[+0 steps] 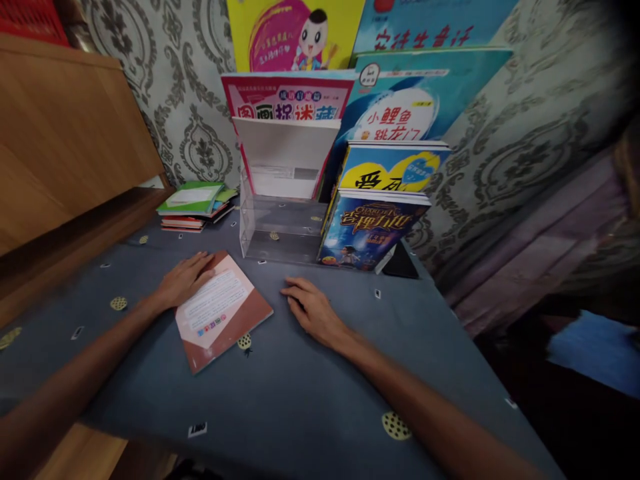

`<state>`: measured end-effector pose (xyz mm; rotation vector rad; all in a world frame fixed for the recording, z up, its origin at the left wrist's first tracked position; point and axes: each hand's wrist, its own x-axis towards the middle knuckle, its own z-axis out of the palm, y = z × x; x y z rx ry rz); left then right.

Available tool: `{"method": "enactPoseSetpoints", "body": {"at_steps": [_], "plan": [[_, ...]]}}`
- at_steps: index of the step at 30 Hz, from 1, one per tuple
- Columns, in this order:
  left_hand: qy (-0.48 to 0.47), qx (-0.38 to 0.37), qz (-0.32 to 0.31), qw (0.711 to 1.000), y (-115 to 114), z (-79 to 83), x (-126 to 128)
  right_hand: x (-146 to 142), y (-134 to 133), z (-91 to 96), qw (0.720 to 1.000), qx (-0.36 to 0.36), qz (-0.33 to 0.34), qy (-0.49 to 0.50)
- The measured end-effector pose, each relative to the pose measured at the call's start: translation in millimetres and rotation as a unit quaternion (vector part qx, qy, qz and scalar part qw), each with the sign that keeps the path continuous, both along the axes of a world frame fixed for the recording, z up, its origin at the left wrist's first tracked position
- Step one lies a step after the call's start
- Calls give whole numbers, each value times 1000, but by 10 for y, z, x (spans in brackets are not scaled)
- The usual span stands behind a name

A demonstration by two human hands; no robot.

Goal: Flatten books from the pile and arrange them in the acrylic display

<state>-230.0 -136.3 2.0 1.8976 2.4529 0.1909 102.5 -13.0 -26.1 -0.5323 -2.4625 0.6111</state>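
A thin brown and pink booklet [220, 308] lies flat on the grey-blue tablecloth [310, 393]. My left hand [184, 279] rests on the booklet's far left corner, fingers stretched out flat. My right hand [313, 310] lies palm down on the cloth just right of the booklet, fingers loosely spread and holding nothing. Beyond both hands stands a clear acrylic book stand [280, 230] with tiered slots. Its front left slot is bare, and a dark blue book [370, 230] fills the front right one.
More children's books [390, 113] stand in the stand's rear tiers against patterned wallpaper. A short stack of books [195, 205] with a green cover on top lies at the back left. A wooden panel [70, 133] rises on the left. The table drops off at the right edge.
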Motion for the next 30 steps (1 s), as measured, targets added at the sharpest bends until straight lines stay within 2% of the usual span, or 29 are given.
{"method": "enactPoseSetpoints", "body": {"at_steps": [3, 8, 12, 16, 19, 24, 30], "plan": [[-9, 9, -36, 999, -54, 6, 228, 27, -48, 44, 1000, -13, 4, 11], [-51, 51, -151, 986, -56, -30, 713, 61, -160, 129, 999, -13, 20, 24], [-112, 122, -236, 958, 161, -30, 1094, 81, -212, 149, 999, 16, 27, 10], [-142, 195, -244, 939, 440, -72, 1353, 137, -233, 205, 997, 69, 16, -30], [-154, 212, -244, 934, 545, -125, 1433, 161, -250, 254, 994, 88, 17, -64], [-167, 236, -272, 918, 538, -152, 1430, 123, -227, 267, 987, 76, 41, -135], [-127, 246, -283, 918, 508, -115, 1443, 165, -16, 244, 979, 55, -45, -193]]}}
